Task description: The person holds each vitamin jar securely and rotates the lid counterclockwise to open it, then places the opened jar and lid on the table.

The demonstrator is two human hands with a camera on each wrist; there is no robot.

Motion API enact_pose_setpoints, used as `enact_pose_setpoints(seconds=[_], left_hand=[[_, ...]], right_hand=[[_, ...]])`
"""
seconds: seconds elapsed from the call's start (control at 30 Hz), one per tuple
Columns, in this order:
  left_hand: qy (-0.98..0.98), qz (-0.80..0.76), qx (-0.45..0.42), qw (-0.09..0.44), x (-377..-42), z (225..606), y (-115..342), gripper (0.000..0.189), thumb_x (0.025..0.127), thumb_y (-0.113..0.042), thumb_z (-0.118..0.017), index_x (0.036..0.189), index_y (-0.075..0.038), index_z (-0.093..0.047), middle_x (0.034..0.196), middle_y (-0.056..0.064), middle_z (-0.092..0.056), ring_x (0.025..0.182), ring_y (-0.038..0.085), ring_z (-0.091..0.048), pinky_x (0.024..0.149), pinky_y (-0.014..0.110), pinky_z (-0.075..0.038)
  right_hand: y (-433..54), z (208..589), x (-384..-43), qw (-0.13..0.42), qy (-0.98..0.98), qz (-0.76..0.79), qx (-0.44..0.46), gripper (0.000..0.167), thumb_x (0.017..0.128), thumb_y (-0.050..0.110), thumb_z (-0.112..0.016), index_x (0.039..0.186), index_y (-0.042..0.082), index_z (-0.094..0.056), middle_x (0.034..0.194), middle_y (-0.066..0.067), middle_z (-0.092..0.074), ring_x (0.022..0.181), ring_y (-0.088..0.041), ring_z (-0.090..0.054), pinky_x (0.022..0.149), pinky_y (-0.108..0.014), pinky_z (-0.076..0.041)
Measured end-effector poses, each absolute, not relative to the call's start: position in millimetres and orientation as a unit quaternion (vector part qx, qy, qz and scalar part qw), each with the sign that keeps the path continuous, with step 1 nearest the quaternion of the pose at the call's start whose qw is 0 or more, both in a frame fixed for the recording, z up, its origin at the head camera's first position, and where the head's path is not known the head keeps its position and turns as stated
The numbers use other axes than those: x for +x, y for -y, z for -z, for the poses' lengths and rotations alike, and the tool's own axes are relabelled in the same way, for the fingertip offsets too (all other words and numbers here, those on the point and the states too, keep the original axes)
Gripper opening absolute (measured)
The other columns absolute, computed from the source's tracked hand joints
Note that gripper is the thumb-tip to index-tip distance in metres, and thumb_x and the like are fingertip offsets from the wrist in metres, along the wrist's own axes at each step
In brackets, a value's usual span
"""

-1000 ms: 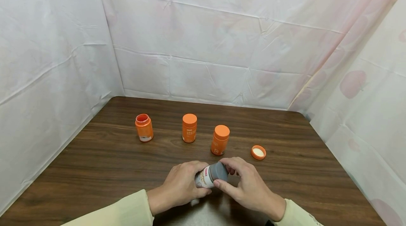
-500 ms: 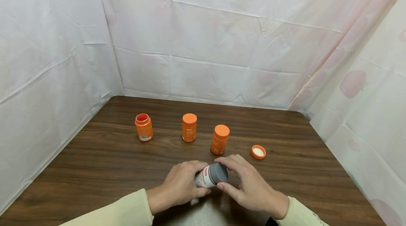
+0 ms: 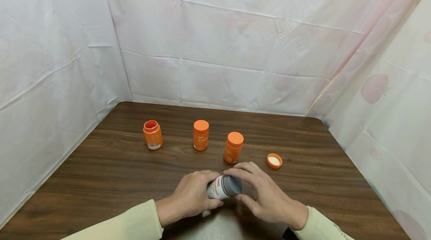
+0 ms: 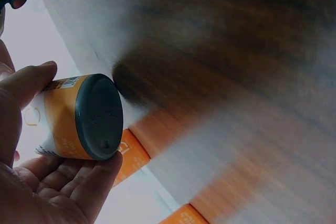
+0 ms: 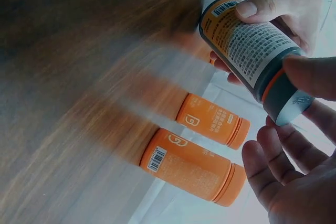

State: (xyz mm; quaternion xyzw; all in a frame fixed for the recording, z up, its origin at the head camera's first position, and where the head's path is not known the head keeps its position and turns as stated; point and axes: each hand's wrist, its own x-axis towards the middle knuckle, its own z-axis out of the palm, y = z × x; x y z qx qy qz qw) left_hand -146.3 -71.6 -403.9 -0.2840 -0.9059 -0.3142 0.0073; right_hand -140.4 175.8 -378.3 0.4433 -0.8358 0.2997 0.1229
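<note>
In the head view my left hand [image 3: 193, 195] grips a grey supplement bottle [image 3: 217, 188] round its white-labelled body, thumb on the near side. The bottle lies tilted on its side over the table, its grey cap [image 3: 234, 184] to the right. My right hand [image 3: 264, 193] has the cap between thumb and fingers. The right wrist view shows that thumb [image 5: 310, 77] on the cap and the index fingertip at its far side, the other fingers loosely bent. A thin orange ring shows between cap and body there. The left wrist view shows the dark bottle base [image 4: 100, 116].
Beyond the hands stand two capped orange bottles [image 3: 201, 136] [image 3: 233, 148]. An orange bottle without a cap [image 3: 153, 136] stands at the left. To the right, an orange cap [image 3: 274, 161] lies with its white inside up. White curtains [image 3: 215, 45] enclose the wooden table [image 3: 111, 172].
My right fingers have shifted round the grey cap, the index finger going left over its top and the thumb slightly right. My left hand and the bottle stay nearly still.
</note>
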Motion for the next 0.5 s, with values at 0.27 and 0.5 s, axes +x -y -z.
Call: enact_pose_setpoints(seconds=[0.27, 0.5], left_hand=[[0.906, 0.314, -0.283, 0.009, -146.6, 404.1, 71.1, 0.044, 0.074, -0.035, -0.093, 0.111, -0.027, -0.072, 0.105, -0.013, -0.069, 0.084, 0.0, -0.06, 0.071, 0.028, -0.05], [0.907, 0.315, -0.28, 0.011, -146.1, 405.1, 70.3, 0.045, 0.074, -0.035, -0.093, 0.113, -0.026, -0.073, 0.107, -0.012, -0.07, 0.084, 0.0, -0.06, 0.07, 0.028, -0.05]], right_hand=[[-175.1, 377.9, -140.3, 0.129, 0.835, -0.303, 0.441, 0.086, 0.065, -0.015, -0.075, 0.14, 0.026, -0.06, 0.138, 0.006, -0.054, 0.124, -0.011, -0.05, 0.096, -0.035, -0.05], [-173.9, 377.9, -137.7, 0.13, 0.839, -0.314, 0.425, 0.074, 0.082, 0.019, -0.088, 0.146, 0.022, -0.052, 0.138, 0.003, -0.054, 0.123, -0.014, -0.053, 0.098, -0.033, -0.049]])
